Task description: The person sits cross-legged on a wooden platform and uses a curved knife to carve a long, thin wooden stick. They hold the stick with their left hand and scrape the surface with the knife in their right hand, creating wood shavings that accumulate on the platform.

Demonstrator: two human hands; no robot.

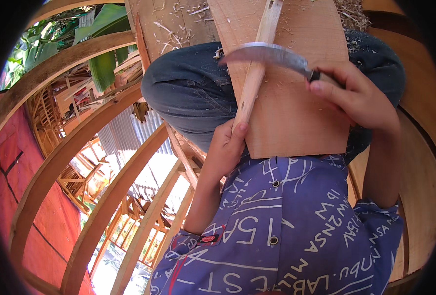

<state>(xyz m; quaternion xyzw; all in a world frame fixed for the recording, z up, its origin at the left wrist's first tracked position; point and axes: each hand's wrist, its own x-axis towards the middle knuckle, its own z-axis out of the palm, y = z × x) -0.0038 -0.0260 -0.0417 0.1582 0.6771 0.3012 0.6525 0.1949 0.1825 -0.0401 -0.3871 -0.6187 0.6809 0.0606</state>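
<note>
My left hand is closed round the near end of a pale wooden stick, which has small slots cut in it. The stick slants away from me across a wide wooden board lying over my lap. In my right hand is a curved knife, gripped by its handle. Its blade lies across the stick near the middle, pointing left; whether it touches the wood I cannot tell. The stick's far end runs out of the top of the picture.
My crossed legs in dark jeans lie under the board. Wood shavings are scattered beyond my left knee and on the board. Curved wooden slats stand along my left, with corrugated metal sheet and green leaves behind them.
</note>
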